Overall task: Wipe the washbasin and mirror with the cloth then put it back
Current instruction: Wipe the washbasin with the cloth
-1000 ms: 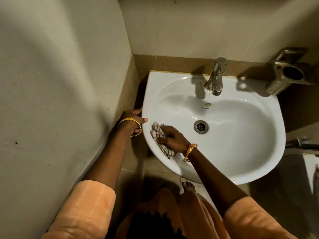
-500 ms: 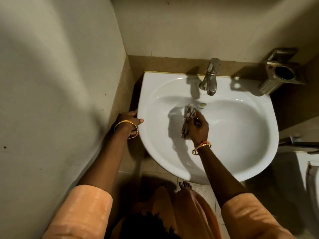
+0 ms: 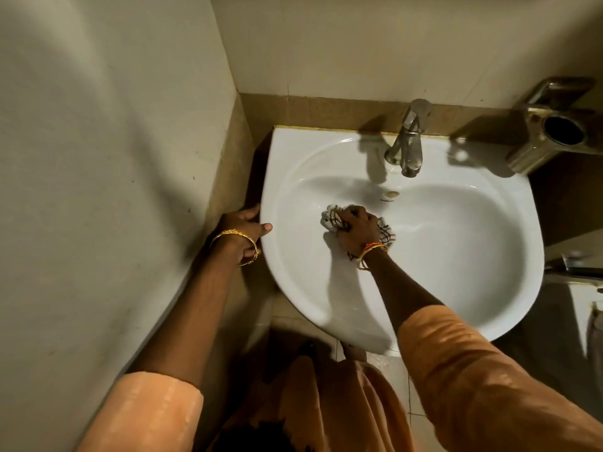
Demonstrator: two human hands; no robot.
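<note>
A white washbasin (image 3: 456, 256) is fixed to the wall in a corner. My right hand (image 3: 355, 231) presses a white cloth with dark checks (image 3: 385, 231) onto the bottom of the bowl, left of centre, with the fingers curled over it; the hand hides most of the cloth and the drain. My left hand (image 3: 241, 231) grips the basin's left rim, thumb on top. No mirror is in view.
A steel tap (image 3: 408, 145) stands at the back of the basin. A metal holder (image 3: 554, 128) is fixed to the wall at the right. A side wall stands close on the left. Another white fixture (image 3: 584, 305) shows at the right edge.
My right hand has carried the cloth from the basin's left rim into the bowl, up toward the tap, then down to the bottom. My left hand has stayed on the rim.
</note>
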